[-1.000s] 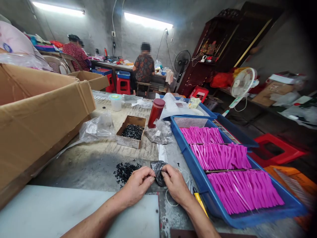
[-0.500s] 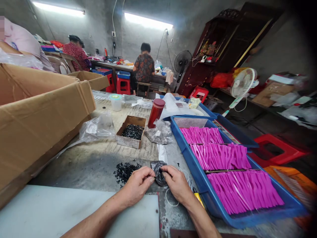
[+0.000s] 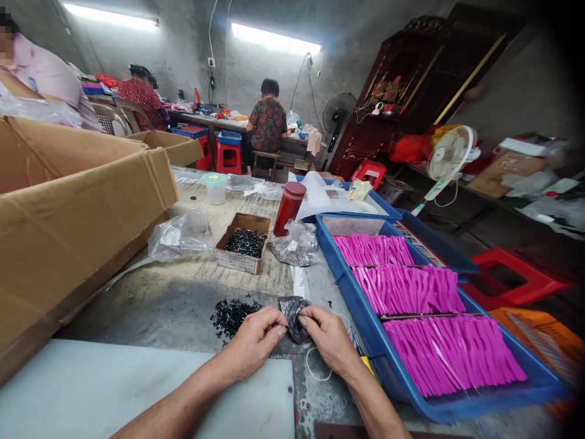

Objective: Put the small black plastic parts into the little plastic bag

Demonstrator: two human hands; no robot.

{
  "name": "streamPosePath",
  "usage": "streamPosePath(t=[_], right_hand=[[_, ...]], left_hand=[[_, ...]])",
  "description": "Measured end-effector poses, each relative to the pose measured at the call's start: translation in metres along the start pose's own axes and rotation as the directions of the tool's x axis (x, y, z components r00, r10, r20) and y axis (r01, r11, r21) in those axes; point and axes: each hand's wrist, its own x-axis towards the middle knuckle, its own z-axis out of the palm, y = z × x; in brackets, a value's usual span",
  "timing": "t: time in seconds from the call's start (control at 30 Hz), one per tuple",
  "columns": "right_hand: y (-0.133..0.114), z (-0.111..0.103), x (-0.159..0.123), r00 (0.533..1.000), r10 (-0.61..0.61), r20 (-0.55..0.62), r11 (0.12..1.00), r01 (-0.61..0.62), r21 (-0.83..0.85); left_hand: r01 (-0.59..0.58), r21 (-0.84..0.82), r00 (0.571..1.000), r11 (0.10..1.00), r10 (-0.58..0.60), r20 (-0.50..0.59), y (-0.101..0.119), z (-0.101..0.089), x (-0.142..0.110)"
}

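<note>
Pinching beside a dark bag (image 3: pixel 292 303), toward the table (image 3: pixel 150 305)'s near edge.
My left hand (image 3: pixel 258 335) and right hand (image 3: pixel 329 338) are pinching, on what I can't tell; black pieces (image 3: pixel 230 314) are lying close, probably for easy reach.

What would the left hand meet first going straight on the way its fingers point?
Most likely the dark plastic bag, just past the left hand; whether they already touch is unclear from this view.

Head cam, 1 view: from above wearer's arms, faces fwd + down over stained grey flat worktop (image 3: pixel 159 305); bare L hand (image 3: pixel 256 338) & bare R hand (image 3: pixel 326 334) near, lower ctr; rough grey wall (image 3: pixel 187 67) far bkgd.
</note>
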Motion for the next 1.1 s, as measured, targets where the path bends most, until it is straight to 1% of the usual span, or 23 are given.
streamPosePath(t=[0.27,0.57,0.87,0.97,1.1], right_hand=[[-0.0022,-0.0003,0.0015,1.0,0.015,0.007,0.999,-0.015,-0.05],[-0.0032,-0.0002,0.0029,1.0,0.017,-0.025,0.995,-0.02,-0.093],[-0.003,0.0001,0.0032,0.999,0.018,-0.051,0.995,-0.023,-0.096],[0.0,0.0001,0.0024,0.997,0.026,-0.071,0.997,-0.031,-0.073],[0.0051,0.0013,0.0015,0.993,0.028,-0.114,0.999,-0.023,0.047]], left_hand=[[0.003,-0.016,1.0,1.0,-0.003,-0.001,0.0008,0.0001,-0.0002],[0.0,-0.009,1.0,1.0,0.0,0.002,0.0002,0.0004,-0.0003],[0.003,-0.003,1.0,1.0,-0.003,0.006,0.0009,-0.0001,0.0002],[0.003,0.0,1.0,1.0,-0.003,0.004,0.0003,0.0001,0.0004],[0.007,-0.011,1.0,1.0,-0.007,0.006,-0.0005,0.0005,-0.0003]])
